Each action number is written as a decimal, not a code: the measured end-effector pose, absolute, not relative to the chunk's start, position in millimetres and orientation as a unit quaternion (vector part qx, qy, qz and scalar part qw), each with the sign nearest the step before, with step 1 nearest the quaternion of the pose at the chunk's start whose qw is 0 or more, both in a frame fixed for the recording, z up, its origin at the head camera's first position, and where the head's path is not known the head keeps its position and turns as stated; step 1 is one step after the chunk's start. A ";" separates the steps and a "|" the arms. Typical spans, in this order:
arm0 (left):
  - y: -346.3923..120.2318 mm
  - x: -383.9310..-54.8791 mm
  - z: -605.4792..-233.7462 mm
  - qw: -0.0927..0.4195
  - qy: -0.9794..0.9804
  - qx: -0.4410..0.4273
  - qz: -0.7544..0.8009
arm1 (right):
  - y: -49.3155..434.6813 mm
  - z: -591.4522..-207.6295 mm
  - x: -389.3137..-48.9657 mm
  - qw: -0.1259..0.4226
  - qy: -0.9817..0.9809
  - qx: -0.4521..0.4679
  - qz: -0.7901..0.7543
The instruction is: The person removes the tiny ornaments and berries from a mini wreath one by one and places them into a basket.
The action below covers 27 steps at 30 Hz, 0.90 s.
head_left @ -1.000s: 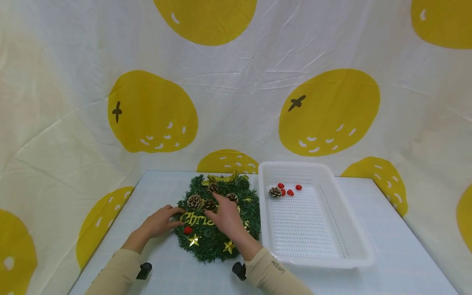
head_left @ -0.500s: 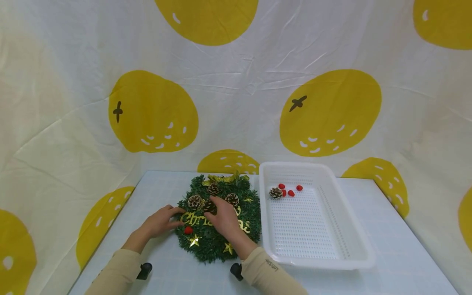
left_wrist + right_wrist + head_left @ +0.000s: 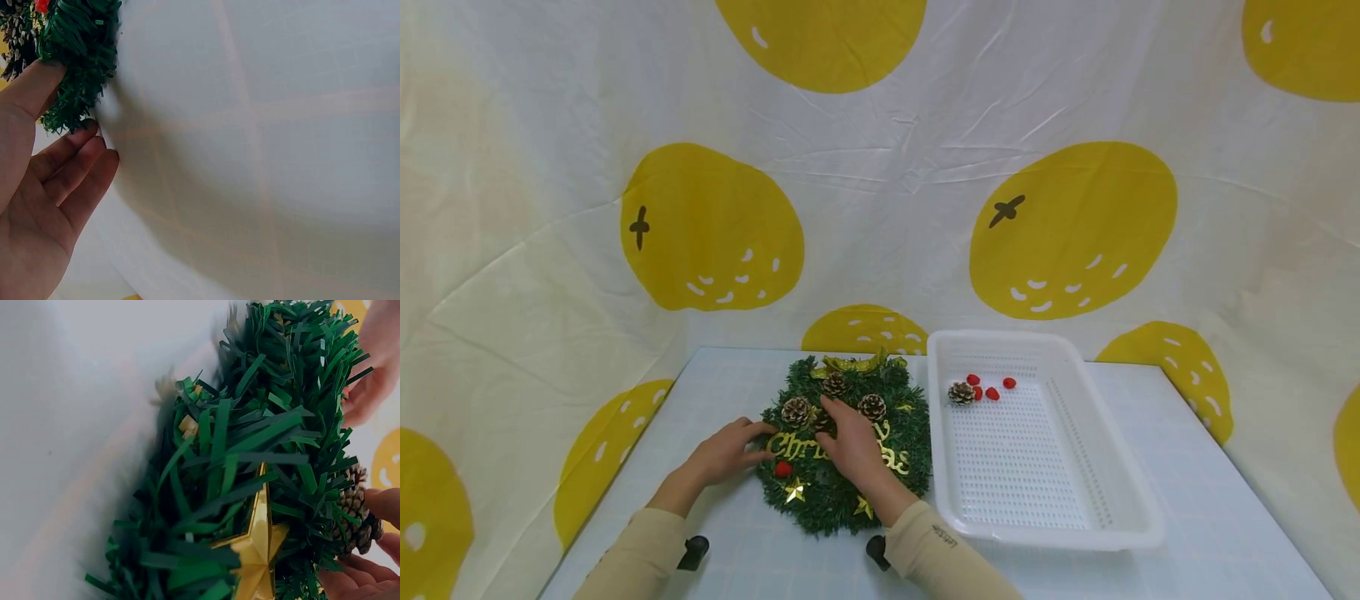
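Sleeves: two beige ones (image 3: 632, 557) reach in nearest me, a black piece (image 3: 694, 551) by the left cuff.
Tabletop: pale (image 3: 1195, 483), faintly checked, under everything.
Wreath: green (image 3: 827, 492), flat on the tabletop between the two hands, left of the tray.
Gold stars: two (image 3: 794, 489) on the wreath's near side.
Red berry: one (image 3: 783, 469) on the wreath, just beside the left thumb.
Left hand: at the wreath's left edge (image 3: 726, 452), thumb on the greenery, fingers (image 3: 94, 187) low against its side, pinching the rim.
Gold lettering: across the wreath (image 3: 786, 446), its middle hidden by the right hand.
Right hand: over the wreath's middle (image 3: 856, 442), fingers (image 3: 384, 506) and thumb pinching the central pine cone (image 3: 823, 420).
Outer cones: three (image 3: 796, 411) around that one.
Tray: white, perforated (image 3: 1142, 523), right of the wreath, with one loose cone (image 3: 961, 393) and four loose berries (image 3: 992, 393) toward its far left.
Ribbon: gold (image 3: 850, 364), on the wreath's far edge.
Backdrop: white cloth (image 3: 887, 217) printed with big yellow fruit.
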<state>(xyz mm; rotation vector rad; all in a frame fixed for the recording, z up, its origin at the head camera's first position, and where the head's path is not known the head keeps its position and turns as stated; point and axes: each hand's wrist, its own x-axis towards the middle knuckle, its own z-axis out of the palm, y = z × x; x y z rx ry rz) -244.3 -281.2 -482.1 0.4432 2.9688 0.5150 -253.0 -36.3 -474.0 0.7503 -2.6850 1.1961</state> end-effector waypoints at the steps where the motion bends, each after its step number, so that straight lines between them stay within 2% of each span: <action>1: -281.2 -244.3 -482.2 0.048 0.974 0.145 0.169 | -36.8 -474.6 -253.6 0.055 -0.886 0.247 0.389; 20: -280.5 -243.3 -481.4 0.040 0.974 0.151 0.166 | -39.5 -474.6 -252.6 0.050 -0.892 0.232 0.384; 27: -281.8 -244.3 -482.8 0.035 0.973 0.160 0.162 | -38.5 -470.4 -250.9 0.031 -0.890 0.203 0.408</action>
